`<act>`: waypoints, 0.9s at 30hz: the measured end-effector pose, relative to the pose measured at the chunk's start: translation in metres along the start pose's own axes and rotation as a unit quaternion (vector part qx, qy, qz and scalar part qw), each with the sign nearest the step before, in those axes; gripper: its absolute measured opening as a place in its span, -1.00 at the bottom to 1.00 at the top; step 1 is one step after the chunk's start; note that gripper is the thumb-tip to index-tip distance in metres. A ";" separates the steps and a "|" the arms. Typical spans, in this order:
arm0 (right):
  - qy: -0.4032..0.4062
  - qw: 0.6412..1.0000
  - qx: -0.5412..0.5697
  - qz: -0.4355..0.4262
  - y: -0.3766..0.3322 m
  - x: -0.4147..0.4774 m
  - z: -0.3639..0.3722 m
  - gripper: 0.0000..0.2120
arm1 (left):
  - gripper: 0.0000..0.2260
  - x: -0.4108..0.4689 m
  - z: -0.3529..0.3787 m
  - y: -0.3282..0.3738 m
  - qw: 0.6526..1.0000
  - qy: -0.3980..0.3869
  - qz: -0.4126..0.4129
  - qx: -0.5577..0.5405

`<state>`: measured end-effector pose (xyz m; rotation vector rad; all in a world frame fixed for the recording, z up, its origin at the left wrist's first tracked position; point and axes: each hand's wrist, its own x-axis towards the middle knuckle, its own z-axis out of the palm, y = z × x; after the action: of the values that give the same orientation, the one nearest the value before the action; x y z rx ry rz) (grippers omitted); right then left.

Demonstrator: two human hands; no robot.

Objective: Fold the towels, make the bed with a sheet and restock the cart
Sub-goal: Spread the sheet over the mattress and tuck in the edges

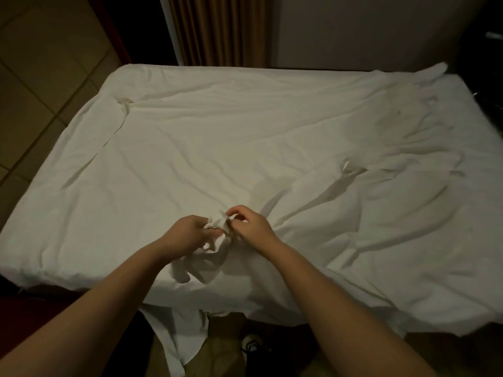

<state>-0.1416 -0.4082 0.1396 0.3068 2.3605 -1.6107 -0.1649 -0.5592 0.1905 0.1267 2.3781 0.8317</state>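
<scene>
A wrinkled white sheet (245,137) lies spread over the bed and covers nearly all of the mattress. Near the front edge, in the middle, a bunched part of the sheet (217,224) is lifted off the surface. My left hand (187,232) grips this bunch from the left. From the right, my right hand (250,221) pinches the same bunch with its fingertips. A loose flap of the sheet (174,338) hangs down over the bed's front edge toward the floor.
Tiled floor (40,85) runs along the left side of the bed. Brown curtains (217,28) and a pale wall (367,28) stand behind the bed's far edge. Dark furniture (487,63) sits at the far right. A shoe (253,344) shows below the front edge.
</scene>
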 end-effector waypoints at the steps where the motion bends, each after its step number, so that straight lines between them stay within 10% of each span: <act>1: -0.020 0.999 -0.021 0.037 0.008 0.005 -0.010 -0.72 | -0.77 0.000 0.002 0.005 1.000 0.000 0.016 -0.009; 9: 0.151 0.926 -0.024 0.346 0.042 0.053 -0.062 -0.22 | -0.62 -0.002 -0.008 0.048 0.992 -0.031 0.118 0.024; 14: 0.108 0.886 0.144 0.428 0.078 0.093 -0.087 -0.76 | -0.69 0.007 -0.016 0.060 0.994 -0.009 0.105 -0.038; 18: 0.137 0.932 0.089 0.323 0.041 0.098 -0.119 -0.69 | -0.74 0.021 -0.022 0.051 0.988 0.065 0.051 -0.129; 24: 0.116 0.929 -0.329 0.125 -0.079 0.215 -0.117 -0.59 | -0.70 0.019 -0.052 0.002 0.970 0.180 -0.043 -0.156; 27: 0.064 0.993 0.079 0.058 -0.198 0.257 -0.057 -0.56 | -0.72 0.015 -0.075 -0.034 0.944 0.223 -0.081 -0.228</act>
<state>-0.4526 -0.4200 0.2473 0.5832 2.2620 -1.7730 -0.2173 -0.6226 0.2088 -0.4882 2.4739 1.4199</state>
